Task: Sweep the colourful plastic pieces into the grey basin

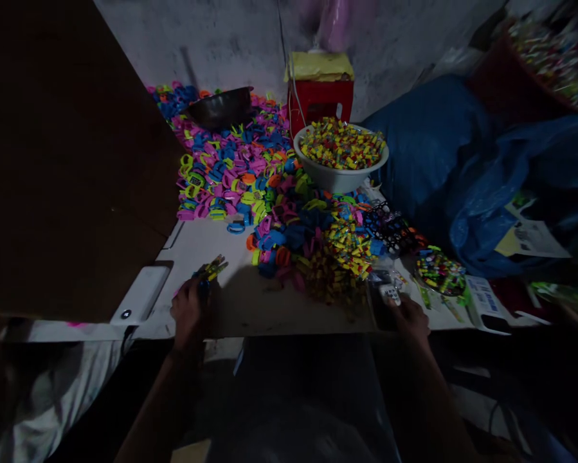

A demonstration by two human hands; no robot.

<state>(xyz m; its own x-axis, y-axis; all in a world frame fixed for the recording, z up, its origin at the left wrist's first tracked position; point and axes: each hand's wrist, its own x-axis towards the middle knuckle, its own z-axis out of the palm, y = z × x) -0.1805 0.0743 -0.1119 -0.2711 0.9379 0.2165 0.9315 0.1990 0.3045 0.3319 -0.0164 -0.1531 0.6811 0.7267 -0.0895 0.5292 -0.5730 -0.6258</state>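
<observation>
My left hand [188, 310] rests on the near edge of the white table [231, 302] and grips a small bundle of yellow and green plastic pieces [212, 267] that points up and to the right. My right hand [411, 316] lies at the table's near right edge, its fingers closed on a small white object [390, 294] next to a dark tray. Between the hands lies a heap of small yellow and red pieces [346, 254] mixed with blue, pink and orange plastic loops [279, 238].
A white bowl [339, 177] full of yellow and red pieces stands at the back. A large spread of coloured loops [221, 167], a dark metal bowl [220, 106] and a red stool [320, 99] lie beyond. Blue plastic sacks [462, 167] crowd the right. A white power bank [141, 296] sits left.
</observation>
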